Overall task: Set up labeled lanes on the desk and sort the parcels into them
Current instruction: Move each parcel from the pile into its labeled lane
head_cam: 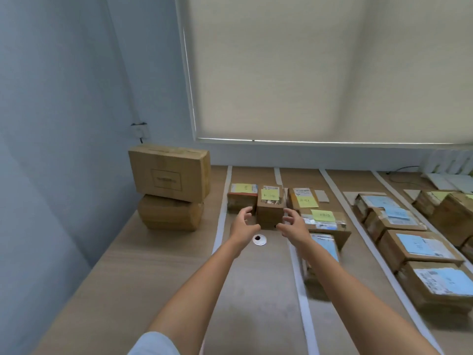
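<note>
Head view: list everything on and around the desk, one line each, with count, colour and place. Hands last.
Desk: one, light wood, fills the lower frame.
Tape lanes: several white strips running front to back.
Stacked boxes: two, brown, far left corner, outside the lanes.
Yellow-note parcels: about four, brown, far end of the left lanes.
Blue-label parcels: several, brown, in the right lanes.
Grommet: one, white, in the desk surface near the hands.
Roller blind: one, cream, above the desk.
Wall socket: one, white, left wall.
Left hand: open, beside the middle yellow-note parcel.
Right hand: open, on its other side.
</note>
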